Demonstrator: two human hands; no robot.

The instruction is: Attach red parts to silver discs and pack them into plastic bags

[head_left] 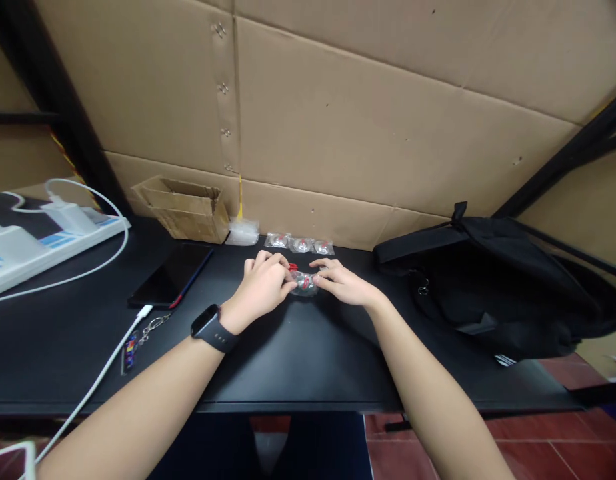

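Both my hands meet over the middle of the black table (298,353). My left hand (262,285), with a black smartwatch on its wrist, pinches one end of a small clear plastic packet (305,285) that has red parts inside. My right hand (341,280) grips the packet's other end with curled fingers. The packet rests on or just above the tabletop. Behind my hands, three similar small packets (302,245) lie in a row against the cardboard wall.
A black backpack (493,280) fills the table's right side. A dark phone (171,275) lies at the left, with a white cable and a keyring (138,340) near it. A small cardboard box (185,210) and a white power strip (43,233) sit further left.
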